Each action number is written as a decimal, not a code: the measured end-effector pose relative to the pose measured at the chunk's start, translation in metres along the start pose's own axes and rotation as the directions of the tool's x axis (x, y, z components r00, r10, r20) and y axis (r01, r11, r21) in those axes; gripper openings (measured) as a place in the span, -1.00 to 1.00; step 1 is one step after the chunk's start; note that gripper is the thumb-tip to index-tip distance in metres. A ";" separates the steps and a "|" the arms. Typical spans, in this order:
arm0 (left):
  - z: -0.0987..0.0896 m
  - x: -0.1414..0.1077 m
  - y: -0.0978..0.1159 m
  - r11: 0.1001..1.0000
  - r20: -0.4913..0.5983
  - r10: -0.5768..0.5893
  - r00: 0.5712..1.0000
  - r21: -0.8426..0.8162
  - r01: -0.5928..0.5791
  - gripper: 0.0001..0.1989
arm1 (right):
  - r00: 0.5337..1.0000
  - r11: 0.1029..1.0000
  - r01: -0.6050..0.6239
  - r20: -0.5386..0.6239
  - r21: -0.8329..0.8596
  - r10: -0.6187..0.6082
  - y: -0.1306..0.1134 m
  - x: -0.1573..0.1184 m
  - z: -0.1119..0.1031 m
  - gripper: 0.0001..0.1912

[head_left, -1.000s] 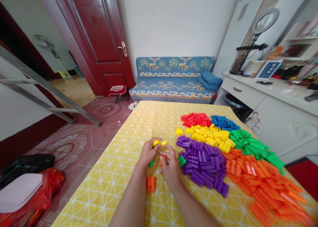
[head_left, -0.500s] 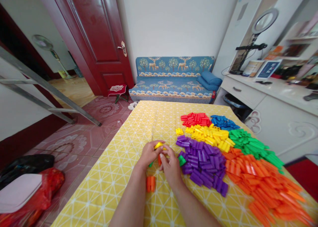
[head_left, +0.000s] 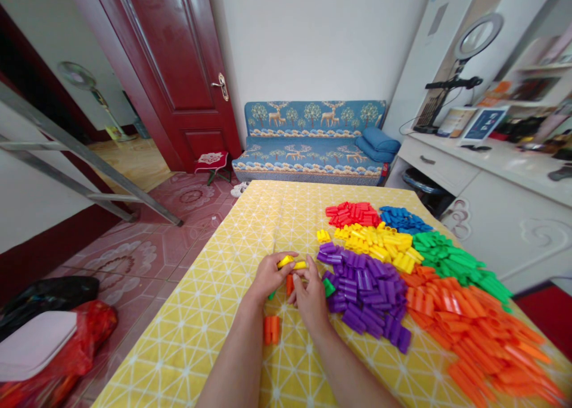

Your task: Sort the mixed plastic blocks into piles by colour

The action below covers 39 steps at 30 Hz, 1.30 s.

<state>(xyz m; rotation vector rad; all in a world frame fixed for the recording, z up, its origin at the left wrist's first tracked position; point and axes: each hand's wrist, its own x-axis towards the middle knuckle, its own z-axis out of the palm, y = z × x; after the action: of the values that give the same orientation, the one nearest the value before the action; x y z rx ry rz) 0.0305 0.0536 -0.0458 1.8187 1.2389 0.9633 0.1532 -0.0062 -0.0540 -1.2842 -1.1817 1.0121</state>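
Note:
My left hand is closed on a yellow plastic piece that looks like joined short tubes. Between the fingers of my right hand is a second yellow piece, its end meeting or nearly meeting the first. Under the hands an orange piece shows in part; whether a hand touches it I cannot tell. A sliver of a green piece peeks out by the left palm. Nearer to me, between my forearms, another orange piece lies on the yellow patterned tablecloth.
Right of my hands lie piles of similar pieces: purple, yellow, red, blue, green and orange. One green piece rests against the purple pile. Beyond the table stands a blue sofa.
My right hand's fingers have shifted slightly right and opened a little, so more of the second yellow piece shows. My left hand stays nearly where it was.

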 end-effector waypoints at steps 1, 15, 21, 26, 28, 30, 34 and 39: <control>0.000 0.000 0.000 1.000 -0.002 0.000 1.000 0.000 0.000 -0.68 | 1.000 1.000 -0.007 -0.001 0.002 0.007 0.000 0.000 0.000 -0.41; 0.000 0.001 0.002 0.999 -0.010 0.010 1.000 0.039 -0.010 -0.65 | 1.000 0.997 0.004 -0.006 0.074 -0.003 0.000 0.000 0.002 -0.77; 0.000 0.000 0.002 0.998 -0.014 0.027 1.000 0.064 -0.026 -0.66 | 1.000 0.998 0.002 -0.010 0.066 -0.001 -0.001 -0.001 0.001 -0.79; -0.001 0.000 0.005 0.995 -0.008 0.036 0.999 0.091 -0.035 -0.66 | 1.000 0.999 -0.001 0.007 0.050 0.001 -0.001 -0.001 0.001 -0.79; -0.001 0.000 0.006 0.994 -0.006 0.041 0.999 0.105 -0.040 -0.67 | 1.000 0.999 -0.003 0.011 0.049 0.003 -0.002 -0.001 0.001 -0.77; -0.002 0.000 0.007 0.992 0.001 0.049 0.999 0.117 -0.049 -0.67 | 1.000 0.999 -0.008 0.012 0.049 0.008 -0.003 -0.001 0.001 -0.74; -0.003 0.000 0.008 0.987 0.030 0.074 0.997 0.143 -0.077 -0.69 | 1.000 0.999 -0.024 0.011 0.042 0.023 -0.005 -0.002 0.001 -0.70; -0.004 0.000 0.009 0.984 0.055 0.086 0.995 0.150 -0.093 -0.69 | 0.999 0.998 -0.034 0.002 0.056 0.034 -0.004 -0.002 0.002 -0.68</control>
<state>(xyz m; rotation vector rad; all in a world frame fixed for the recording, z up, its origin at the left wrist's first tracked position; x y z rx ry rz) 0.0303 0.0516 -0.0363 2.0199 1.2389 0.8882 0.1507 -0.0082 -0.0505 -1.2642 -1.1280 1.0637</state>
